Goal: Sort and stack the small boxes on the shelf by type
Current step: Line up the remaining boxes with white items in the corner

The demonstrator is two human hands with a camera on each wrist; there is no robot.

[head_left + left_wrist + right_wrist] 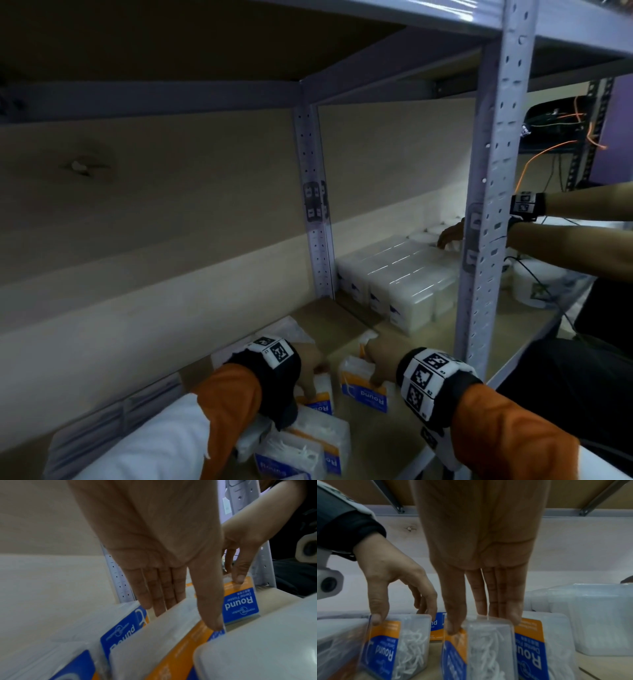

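Both my hands pinch upright floss boxes by their top edges on the shelf [428, 346], left hand [310, 359] on one box [320, 394], right hand [382, 353] on another [364, 390] just beside it, long faces parallel.

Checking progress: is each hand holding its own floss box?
Yes: the left hand grips one Round floss box, the right hand another.

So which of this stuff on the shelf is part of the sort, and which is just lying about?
Job:
- flosser box gripped by right hand
- second flosser box gripped by left hand
- loose flosser boxes nearest the camera
- clear boxes already in rows

Lying about:
- orange cables
- another person's hand
- white tub
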